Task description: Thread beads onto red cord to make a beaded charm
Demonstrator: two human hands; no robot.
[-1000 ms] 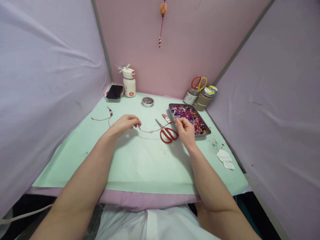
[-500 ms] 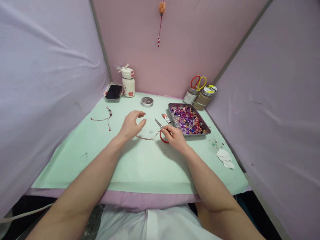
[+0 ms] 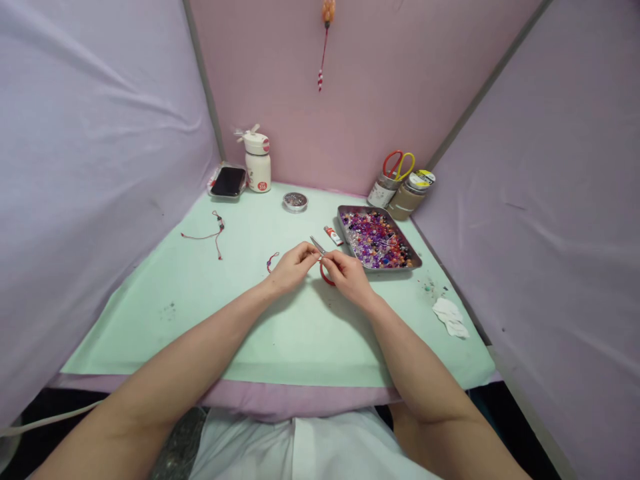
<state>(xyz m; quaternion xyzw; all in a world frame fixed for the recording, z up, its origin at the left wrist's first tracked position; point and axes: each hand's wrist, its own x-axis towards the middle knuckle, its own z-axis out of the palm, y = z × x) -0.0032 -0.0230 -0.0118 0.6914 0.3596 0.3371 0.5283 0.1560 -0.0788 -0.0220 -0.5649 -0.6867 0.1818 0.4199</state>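
A pair of scissors [image 3: 317, 245] with red handles is in my right hand [image 3: 347, 273], blades pointing up and left. My left hand [image 3: 294, 267] is closed in a pinch, its fingertips meeting those of my right hand beside the blades. A beaded red cord [image 3: 270, 261] shows to the left of my left hand, and the rest of it is covered by that hand. The pinched cord end between my fingertips is too small to see clearly. Just beyond the hands lies a small red and white tube [image 3: 333, 235].
A metal tray [image 3: 419, 265] of mixed beads stands to the right, with a cup [image 3: 382, 192] of scissors and a jar [image 3: 406, 200] behind. A round clear case [image 3: 295, 202], a white bottle [image 3: 258, 167], a phone [image 3: 229, 182], another red cord [image 3: 200, 237] and a crumpled tissue [image 3: 451, 317] lie around.
My left hand has moved right and closed from an open pose, meeting my right hand at the scissors. The cord stretch between the hands is now hidden; its beaded end shows on the left.
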